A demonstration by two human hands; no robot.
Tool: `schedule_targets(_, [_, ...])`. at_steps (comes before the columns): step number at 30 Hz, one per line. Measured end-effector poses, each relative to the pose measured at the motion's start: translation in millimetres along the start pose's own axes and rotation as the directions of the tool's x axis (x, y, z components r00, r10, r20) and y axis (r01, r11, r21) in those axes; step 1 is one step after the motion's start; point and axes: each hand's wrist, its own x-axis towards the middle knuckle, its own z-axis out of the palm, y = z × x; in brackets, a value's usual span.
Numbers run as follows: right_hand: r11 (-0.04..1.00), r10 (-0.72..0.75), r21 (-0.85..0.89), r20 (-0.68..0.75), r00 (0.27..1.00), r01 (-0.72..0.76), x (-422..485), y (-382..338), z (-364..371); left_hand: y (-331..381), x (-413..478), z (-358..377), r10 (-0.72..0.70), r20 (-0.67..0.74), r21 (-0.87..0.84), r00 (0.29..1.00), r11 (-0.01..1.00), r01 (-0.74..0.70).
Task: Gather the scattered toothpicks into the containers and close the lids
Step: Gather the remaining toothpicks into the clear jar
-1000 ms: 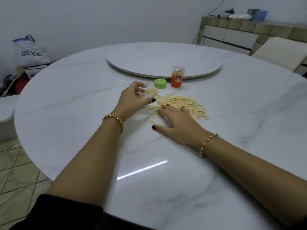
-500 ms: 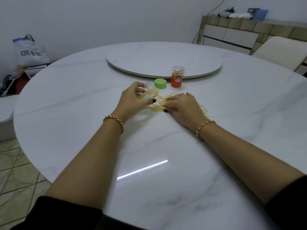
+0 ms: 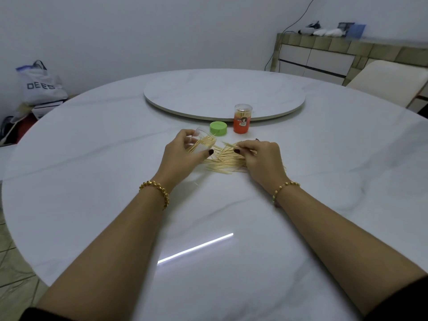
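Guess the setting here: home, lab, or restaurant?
Most likely a home dining room: a large round marble-look table with a lazy Susan at its centre, a cushioned chair beside it, and a sideboard against the wall.

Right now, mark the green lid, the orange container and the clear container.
green lid [image 3: 218, 128]: head view, on its flat top.
orange container [image 3: 242, 122]: head view, on its orange label.
clear container [image 3: 202, 136]: head view, on its tilted wall.

Two containers [image 3: 242, 119], one green lid [image 3: 218, 128], many toothpicks [image 3: 225, 158].
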Motion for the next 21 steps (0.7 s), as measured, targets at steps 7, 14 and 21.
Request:
schedule_targets(7, [0.906, 0.229, 0.373, -0.029, 0.973, -0.202, 6.0, -2.7, -6.5, 2.2, -2.2, 8.4, 0.065, 0.021, 0.072, 0.998, 0.995, -0.066])
schedule_targets(14, [0.723, 0.344, 0.643, -0.016, 0.939, -0.254, 14.5, -22.7, -14.0, 4.8, -6.3, 19.8, 0.144, 0.049, 0.097, 0.988, 0.984, -0.149])
schedule_targets(21, [0.594, 0.361, 0.766, 0.020, 0.932, -0.247, 20.8, -44.4, -20.4, 8.3, -9.0, 25.6, 0.201, 0.069, 0.116, 0.977, 0.971, -0.208])
